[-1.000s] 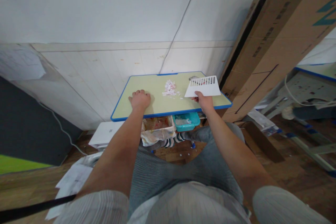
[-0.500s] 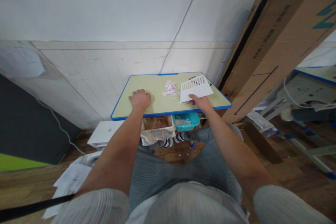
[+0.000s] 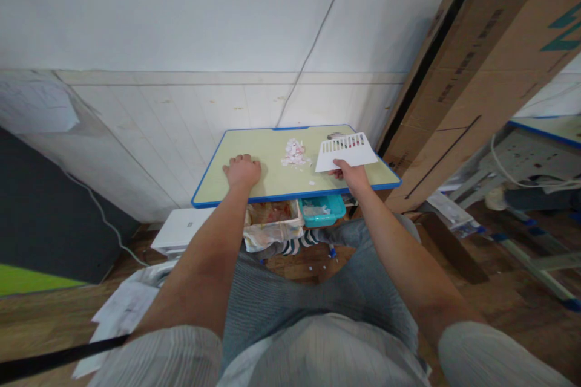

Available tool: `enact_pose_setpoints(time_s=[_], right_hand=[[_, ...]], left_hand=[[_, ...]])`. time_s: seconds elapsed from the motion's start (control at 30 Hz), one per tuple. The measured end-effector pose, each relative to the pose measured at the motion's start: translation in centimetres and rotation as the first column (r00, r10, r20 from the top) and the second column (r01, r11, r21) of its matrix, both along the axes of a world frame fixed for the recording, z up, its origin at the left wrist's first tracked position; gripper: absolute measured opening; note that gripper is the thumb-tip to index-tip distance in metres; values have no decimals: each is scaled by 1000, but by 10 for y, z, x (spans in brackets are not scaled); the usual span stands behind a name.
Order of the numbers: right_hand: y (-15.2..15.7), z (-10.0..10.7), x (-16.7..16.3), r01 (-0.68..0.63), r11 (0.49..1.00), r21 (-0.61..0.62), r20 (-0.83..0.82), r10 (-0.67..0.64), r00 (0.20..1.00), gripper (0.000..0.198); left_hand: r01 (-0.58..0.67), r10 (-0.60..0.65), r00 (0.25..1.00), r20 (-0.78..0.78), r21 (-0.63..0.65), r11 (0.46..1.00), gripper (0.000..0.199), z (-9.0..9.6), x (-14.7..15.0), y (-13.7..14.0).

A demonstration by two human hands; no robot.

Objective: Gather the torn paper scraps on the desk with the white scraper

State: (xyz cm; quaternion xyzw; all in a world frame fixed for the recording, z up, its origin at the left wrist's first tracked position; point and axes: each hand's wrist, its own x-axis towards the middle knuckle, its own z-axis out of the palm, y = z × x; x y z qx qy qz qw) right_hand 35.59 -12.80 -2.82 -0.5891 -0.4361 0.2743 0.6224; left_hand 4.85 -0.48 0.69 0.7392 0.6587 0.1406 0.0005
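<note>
On the pale yellow, blue-edged tabletop (image 3: 272, 184), my left hand (image 3: 244, 171) rests palm down with its fingers somewhat spread, holding nothing. A white slotted card (image 3: 345, 157) with a row of narrow cut-outs along its far side is pinched in my right hand (image 3: 352, 176), thumb on top and fingers beneath. The card is above the right part of the tabletop. Left of it lies a small heap of white and pinkish paper scraps (image 3: 295, 151). A dark patterned item (image 3: 336, 135) shows partly behind the card.
Below the table's front edge are a white-lined bin (image 3: 275, 233) and a turquoise basket (image 3: 323, 217) with pale scraps in it. A tall cardboard box (image 3: 454, 84) leans at the right. A white box (image 3: 181, 228) stands at the lower left, and a cable (image 3: 318, 36) runs down the wall.
My right hand has moved slightly right with the card, which now looks more tilted. A small white scrap is now visible near the table's front. My left hand has stayed put.
</note>
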Motion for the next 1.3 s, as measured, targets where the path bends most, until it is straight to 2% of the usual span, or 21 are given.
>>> enact_pose_setpoints(time_s=[0.3,0.7,0.93,1.13,1.3], right_hand=[[-10,2,-6,-147,988,-55,76,151,986,34],[-9,2,-11,-137,988,-67,135,145,980,31],[-12,3,-8,-164,984,-63,84,169,982,26],[-17,7,-4,-171,985,-17,22,172,985,41],[-15,7,-4,-150,989,-9,6,150,989,32]], left_hand=[[0,0,1000,11,16,1000,53,-3,0,2],[-3,2,1000,8,15,1000,51,-3,-1,2],[0,-1,1000,10,18,1000,50,-4,-1,3],[-4,4,1000,18,-3,1000,50,0,0,0],[-8,8,1000,5,-1,1000,51,0,0,0]])
